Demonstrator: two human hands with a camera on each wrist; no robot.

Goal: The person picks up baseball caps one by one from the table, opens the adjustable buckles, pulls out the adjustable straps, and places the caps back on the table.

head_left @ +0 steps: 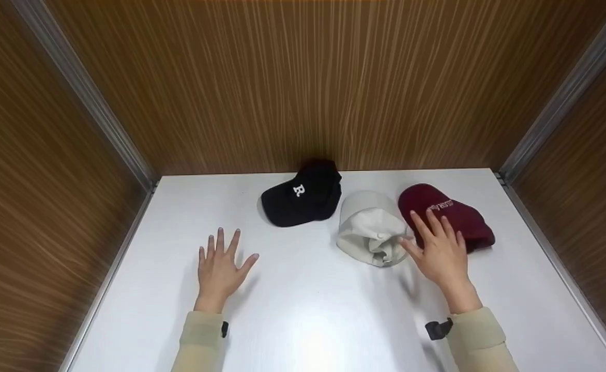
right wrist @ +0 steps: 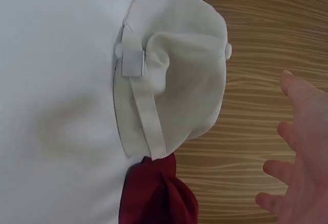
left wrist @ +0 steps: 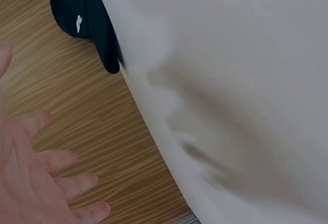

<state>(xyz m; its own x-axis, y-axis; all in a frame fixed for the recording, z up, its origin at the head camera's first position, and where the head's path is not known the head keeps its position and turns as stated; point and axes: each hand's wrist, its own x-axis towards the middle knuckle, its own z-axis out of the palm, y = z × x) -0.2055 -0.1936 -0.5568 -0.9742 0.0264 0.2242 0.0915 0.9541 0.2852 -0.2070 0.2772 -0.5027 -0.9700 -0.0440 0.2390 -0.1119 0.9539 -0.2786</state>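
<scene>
Three caps lie on the white table. The black cap [head_left: 308,199] with a white letter R is near the back wall, its brim toward the left. Right of it, the cream cap [head_left: 367,225] has its back strap and metal buckle [right wrist: 132,63] toward me. A dark red cap [head_left: 450,214] with white lettering lies farthest right. My right hand [head_left: 440,253], fingers spread and holding nothing, overlaps the red cap in the head view, its thumb over the cream cap's edge. Over the left part of the table hovers my left hand [head_left: 220,274], fingers spread, palm down, its shadow beside it.
Brown wood-grain panels enclose the table, with the back panel [head_left: 313,88] right behind the black cap. Grey metal rails [head_left: 91,93] run along the corners. A dark band [head_left: 439,329] shows at the right sleeve cuff.
</scene>
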